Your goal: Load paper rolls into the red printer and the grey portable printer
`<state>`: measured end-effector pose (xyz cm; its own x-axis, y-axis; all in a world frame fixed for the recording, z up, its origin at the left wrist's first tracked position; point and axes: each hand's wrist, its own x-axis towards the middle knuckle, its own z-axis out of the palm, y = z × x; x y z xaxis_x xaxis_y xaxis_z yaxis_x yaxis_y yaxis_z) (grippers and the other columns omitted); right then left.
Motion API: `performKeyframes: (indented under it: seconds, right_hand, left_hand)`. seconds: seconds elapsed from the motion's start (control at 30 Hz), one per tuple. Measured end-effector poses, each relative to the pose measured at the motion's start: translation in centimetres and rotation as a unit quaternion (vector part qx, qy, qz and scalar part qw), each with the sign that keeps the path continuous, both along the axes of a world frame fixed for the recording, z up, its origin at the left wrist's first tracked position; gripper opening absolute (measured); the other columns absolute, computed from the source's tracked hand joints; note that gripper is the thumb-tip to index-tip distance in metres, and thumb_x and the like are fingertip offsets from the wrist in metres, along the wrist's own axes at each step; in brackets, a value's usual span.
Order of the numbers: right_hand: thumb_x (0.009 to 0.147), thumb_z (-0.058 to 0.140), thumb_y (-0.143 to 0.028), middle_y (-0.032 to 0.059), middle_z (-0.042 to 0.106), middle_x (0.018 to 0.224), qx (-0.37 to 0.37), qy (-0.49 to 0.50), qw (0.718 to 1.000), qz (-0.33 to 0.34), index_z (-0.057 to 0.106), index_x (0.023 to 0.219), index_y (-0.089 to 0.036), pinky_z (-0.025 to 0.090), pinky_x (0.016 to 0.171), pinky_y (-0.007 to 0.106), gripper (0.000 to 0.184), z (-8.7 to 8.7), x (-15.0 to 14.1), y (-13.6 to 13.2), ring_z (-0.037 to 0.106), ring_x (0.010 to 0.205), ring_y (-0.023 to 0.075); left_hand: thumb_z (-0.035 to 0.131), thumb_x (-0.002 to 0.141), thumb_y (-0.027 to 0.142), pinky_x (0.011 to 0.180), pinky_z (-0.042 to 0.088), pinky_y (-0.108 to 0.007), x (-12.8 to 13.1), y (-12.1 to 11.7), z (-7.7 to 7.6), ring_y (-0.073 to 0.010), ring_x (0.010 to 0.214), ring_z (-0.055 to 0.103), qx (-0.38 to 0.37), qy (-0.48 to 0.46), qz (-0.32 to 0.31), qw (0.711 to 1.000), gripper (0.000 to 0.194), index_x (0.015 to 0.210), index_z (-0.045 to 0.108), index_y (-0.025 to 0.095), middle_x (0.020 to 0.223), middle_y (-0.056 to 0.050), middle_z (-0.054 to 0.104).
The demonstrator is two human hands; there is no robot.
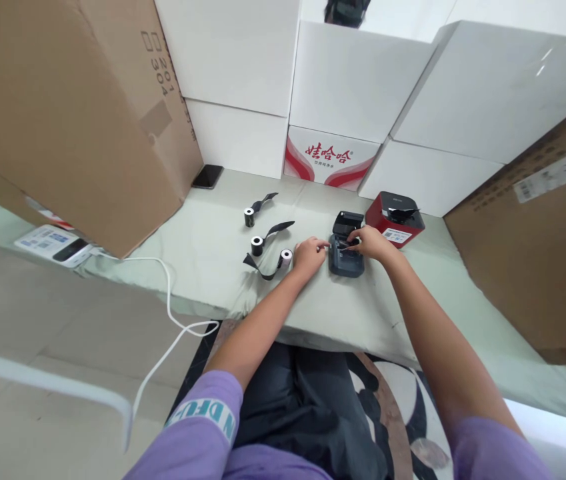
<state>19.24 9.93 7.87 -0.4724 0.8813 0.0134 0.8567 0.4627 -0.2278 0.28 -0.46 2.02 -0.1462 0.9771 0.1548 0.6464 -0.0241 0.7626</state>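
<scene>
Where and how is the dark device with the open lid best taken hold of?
Probably across the two outer side walls of its near end, coming from the person's side. The dark device lies flat and that end looks free, while the lid stands open at the far end and the right hand reaches inside.

I wear the single camera on my head, so it looks out from above my own lap [307,407], forward and steeply down. My left sleeve [193,447] and right sleeve [497,457] lie nearest the lens, along the bottom edge. From there my arms reach away to my left hand [311,255] and right hand [369,241], near mid-frame and small at arm's reach. The view is wide: it spans the table [213,233] from side to side, meets the white boxes [243,53] behind it, and catches a large carton [77,120] at left.
</scene>
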Motion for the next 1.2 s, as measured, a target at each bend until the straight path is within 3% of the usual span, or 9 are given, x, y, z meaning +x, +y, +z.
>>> performKeyframes:
  seconds: [0.17,0.3,0.43,0.57,0.73,0.93,1.07,1.13,1.2]
  right_hand:
    - [0.072,0.077,-0.044,0.004,0.066,0.081,0.048,0.278,0.958,-0.058,0.071,0.09,-0.018,0.049,0.07,0.032,0.032,1.4,3.7,-1.6,0.059,0.071,0.0182]
    - [0.069,0.071,-0.043,0.0028,0.067,0.079,0.053,0.394,0.907,-0.14,0.065,0.09,-0.02,0.05,0.07,0.032,0.032,0.4,8.2,-4.0,0.06,0.072,0.0191]
    - [0.066,0.065,-0.035,0.0039,0.068,0.084,0.116,0.326,0.914,-0.212,0.065,0.098,-0.021,0.049,0.073,0.033,0.035,-2.1,11.8,-6.3,0.061,0.074,0.0202]
    - [0.071,0.061,-0.036,0.0064,0.069,0.081,0.106,0.165,0.953,-0.231,0.065,0.099,-0.021,0.048,0.071,0.035,0.032,-3.7,13.3,-6.4,0.061,0.07,0.0221]
    - [0.08,0.06,-0.038,0.0118,0.074,0.09,0.056,0.023,0.98,-0.187,0.064,0.11,-0.02,0.047,0.069,0.035,0.034,-3.5,13.3,-4.1,0.065,0.076,0.0264]
    - [0.072,0.07,-0.04,0.0068,0.07,0.072,0.034,0.014,0.987,-0.158,0.069,0.088,-0.022,0.046,0.06,0.035,0.024,-2.3,15.2,-3.3,0.063,0.066,0.0258]
    - [0.072,0.072,-0.035,0.008,0.068,0.074,0.088,0.006,0.981,-0.173,0.067,0.13,-0.014,0.05,0.064,0.039,0.062,0.9,13.4,-4.8,0.063,0.068,0.0279]
    - [0.081,0.061,-0.03,0.0138,0.071,0.094,0.164,0.047,0.977,-0.131,0.06,0.142,-0.013,0.052,0.075,0.042,0.063,3.1,9.8,-6.4,0.066,0.082,0.0294]
    - [0.09,0.053,-0.028,0.0143,0.071,0.105,0.159,0.108,0.981,-0.037,0.066,0.135,-0.017,0.053,0.083,0.04,0.049,4.6,4.4,-8.1,0.068,0.09,0.0275]
  left_hand:
    - [0.054,0.093,0.017,0.101,0.047,-0.031,0.0,0.1,-0.2,-0.0179,0.099,0.069,0.001,0.007,0.001,1.0,0.036,0.112,0.081,0.031,0.11,-0.001,0.077]
    - [0.054,0.093,0.016,0.1,0.047,-0.03,0.0,0.1,-0.2,-0.0176,0.099,0.069,-0.001,0.0,0.0,1.0,0.037,0.114,0.081,0.032,0.111,0.0,0.077]
    - [0.055,0.092,0.015,0.101,0.047,-0.031,0.0,0.1,0.0,-0.018,0.1,0.069,-0.003,0.001,0.002,1.0,0.036,0.112,0.081,0.031,0.112,0.0,0.077]
    - [0.054,0.092,0.015,0.099,0.048,-0.03,0.1,0.0,0.0,-0.0177,0.1,0.07,-0.003,-0.005,0.002,1.0,0.036,0.112,0.081,0.03,0.112,0.0,0.078]
    - [0.055,0.092,0.015,0.1,0.047,-0.03,0.0,0.0,0.0,-0.0172,0.1,0.07,-0.007,-0.008,0.002,1.0,0.036,0.111,0.081,0.03,0.114,0.0,0.078]
    - [0.054,0.093,0.016,0.102,0.046,-0.032,0.1,0.0,0.0,-0.0183,0.102,0.07,-0.006,-0.009,0.0,1.0,0.037,0.114,0.08,0.032,0.113,-0.001,0.077]
    - [0.054,0.093,0.017,0.105,0.045,-0.034,0.2,0.1,-0.1,-0.0188,0.103,0.069,-0.005,-0.009,0.001,1.0,0.035,0.112,0.08,0.032,0.114,-0.001,0.077]
    - [0.055,0.093,0.017,0.106,0.045,-0.035,0.2,0.2,-0.1,-0.019,0.104,0.069,-0.004,-0.008,0.0,1.0,0.034,0.111,0.08,0.031,0.114,-0.001,0.077]
    - [0.054,0.094,0.016,0.107,0.045,-0.036,0.3,0.1,-0.1,-0.0192,0.106,0.069,-0.007,-0.003,-0.003,1.0,0.034,0.11,0.08,0.031,0.114,-0.001,0.077]
